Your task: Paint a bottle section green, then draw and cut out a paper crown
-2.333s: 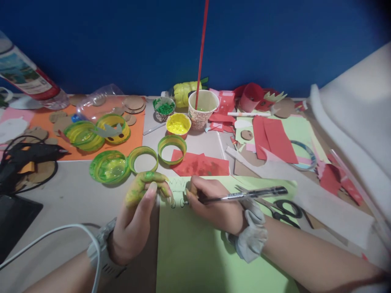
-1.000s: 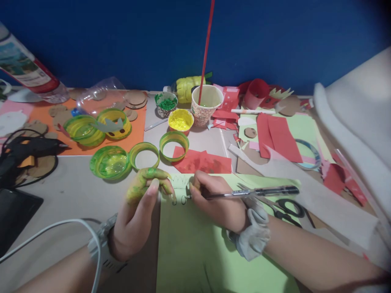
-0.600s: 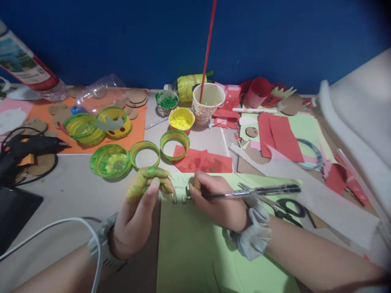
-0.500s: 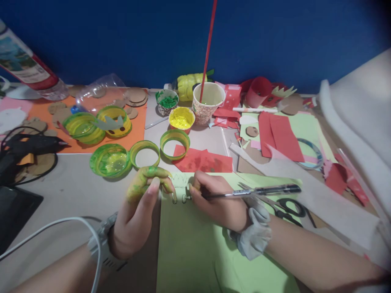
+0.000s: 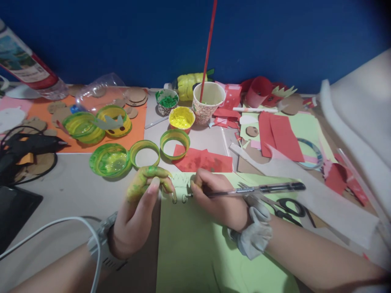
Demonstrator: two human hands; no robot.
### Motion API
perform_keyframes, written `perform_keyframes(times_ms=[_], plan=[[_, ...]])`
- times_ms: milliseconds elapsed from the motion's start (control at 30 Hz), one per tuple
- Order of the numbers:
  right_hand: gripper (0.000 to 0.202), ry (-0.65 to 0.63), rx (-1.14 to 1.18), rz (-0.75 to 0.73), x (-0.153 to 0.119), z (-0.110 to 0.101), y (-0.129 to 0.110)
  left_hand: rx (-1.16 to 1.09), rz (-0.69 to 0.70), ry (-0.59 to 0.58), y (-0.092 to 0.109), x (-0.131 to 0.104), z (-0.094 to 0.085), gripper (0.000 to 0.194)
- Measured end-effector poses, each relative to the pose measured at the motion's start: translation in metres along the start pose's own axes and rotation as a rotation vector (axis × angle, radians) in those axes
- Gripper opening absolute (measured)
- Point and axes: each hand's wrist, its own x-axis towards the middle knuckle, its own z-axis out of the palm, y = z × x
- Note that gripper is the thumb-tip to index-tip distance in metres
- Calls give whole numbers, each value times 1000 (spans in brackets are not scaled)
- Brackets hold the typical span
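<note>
The right hand (image 5: pixel 220 199) has a pen (image 5: pixel 269 188) pinched, tip at some little doodles (image 5: pixel 180 181) by the far left corner of the green paper (image 5: pixel 189 244). Paint-smeared left hand (image 5: pixel 139 207) is loosely half-open, fingertips (image 5: pixel 173 196) touching down there too.

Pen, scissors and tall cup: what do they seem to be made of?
Pen: probably glossy plastic; its barrel looks partly see-through. Scissors: likely metal blades, being grey and thin, with black, perhaps plastic handles. Tall cup: apparently matte paper, pale inside with a printed outside.
</note>
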Motion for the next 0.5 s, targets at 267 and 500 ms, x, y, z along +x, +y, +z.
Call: perform_keyframes(times_ms=[267,500], plan=[[29,-43,234,16,0,-7,-4,119,122,59,1,3,3,30],[10,-3,314,87,0,5,-11,-174,-1,165,-7,8,7,28]])
